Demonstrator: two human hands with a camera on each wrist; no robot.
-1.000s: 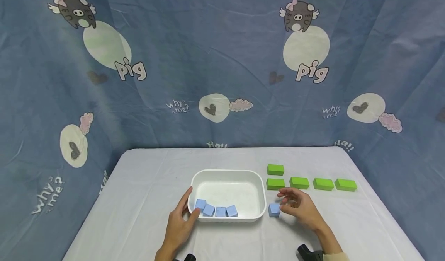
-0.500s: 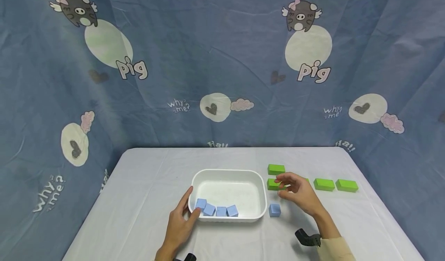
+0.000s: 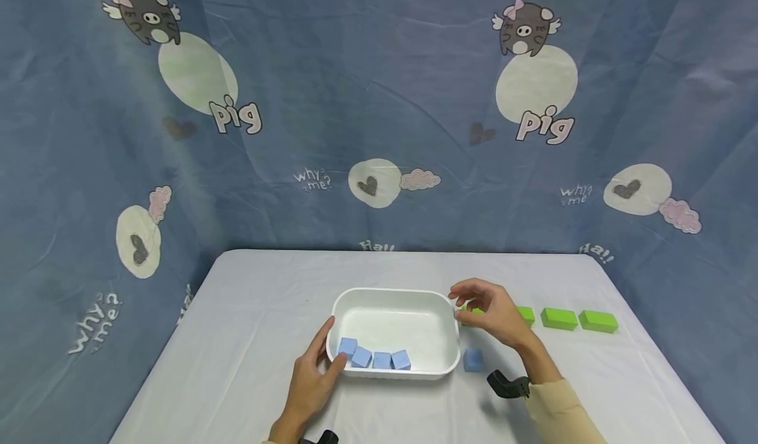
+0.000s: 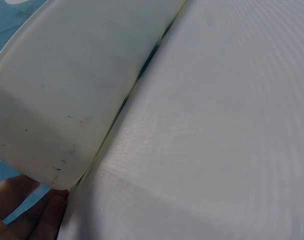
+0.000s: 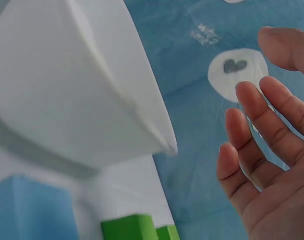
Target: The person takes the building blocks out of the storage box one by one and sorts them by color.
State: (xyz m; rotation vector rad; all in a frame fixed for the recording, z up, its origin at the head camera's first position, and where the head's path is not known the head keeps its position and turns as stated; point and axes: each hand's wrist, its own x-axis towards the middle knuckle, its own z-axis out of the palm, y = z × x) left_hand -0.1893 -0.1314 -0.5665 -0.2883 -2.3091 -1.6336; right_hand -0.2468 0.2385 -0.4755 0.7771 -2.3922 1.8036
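Note:
A white plastic tray (image 3: 397, 325) rests on the table with several light blue cubes (image 3: 401, 360) along its near inner side. My left hand (image 3: 310, 378) grips the tray's left end, thumb at the near left corner and fingers along the outer wall. By the tray's far right corner, my right hand (image 3: 491, 309) hovers over the green blocks (image 3: 558, 319), partly covering some of them. Its fingers (image 5: 264, 125) are spread and loosely bent in the right wrist view, holding nothing. One blue cube (image 3: 473, 360) sits outside the tray, just right of it.
A white cloth covers the table (image 3: 266, 299). Behind it hangs a blue curtain (image 3: 296, 102) with pig prints. Two green blocks stand uncovered in a row toward the right edge. A black wrist strap (image 3: 508, 385) is on the right wrist.
My right hand has moved from beside the loose blue cube away from me and left, over the green blocks to the tray's far right corner. The left hand stays on the tray.

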